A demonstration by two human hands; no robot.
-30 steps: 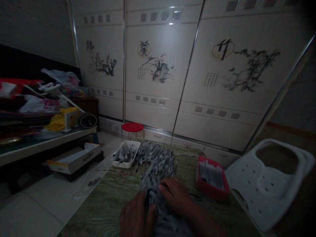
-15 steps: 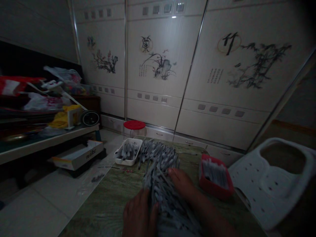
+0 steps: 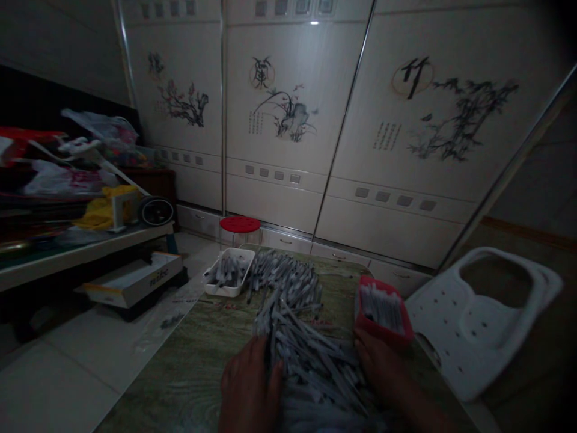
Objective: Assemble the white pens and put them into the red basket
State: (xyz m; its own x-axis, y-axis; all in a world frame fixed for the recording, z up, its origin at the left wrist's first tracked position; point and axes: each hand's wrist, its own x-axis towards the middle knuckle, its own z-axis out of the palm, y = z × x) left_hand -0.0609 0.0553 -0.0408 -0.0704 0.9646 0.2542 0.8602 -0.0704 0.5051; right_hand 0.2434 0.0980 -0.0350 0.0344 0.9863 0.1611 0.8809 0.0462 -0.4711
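Observation:
A long heap of slim, translucent grey pen-like tubes point(image 3: 311, 355), some with dark ends, spreads down the wooden-patterned table point(image 3: 189, 373). Against the heap's left side rests my left hand point(image 3: 250, 385), thumb apart from the fingers, holding nothing. My right hand point(image 3: 378, 361) is at the heap's right side, close to the near left corner of a red box point(image 3: 383, 334); its fingers are stretched out, and dimness hides whether they touch the box. More such tubes lie in the red box. A white tray point(image 3: 229, 291) at the table's far left also holds tubes.
A white plastic chair point(image 3: 478, 319) stands to the right of the table, a red round stool point(image 3: 240, 224) behind it. On the left are a cluttered bench point(image 3: 90, 246) and an open shoe box point(image 3: 135, 282) below it. Sliding wardrobe doors point(image 3: 279, 198) close off the back.
My right hand has moved right, off the tubes and toward the red box. My left hand stays beside the heap. The tubes near my right hand have spread to the right.

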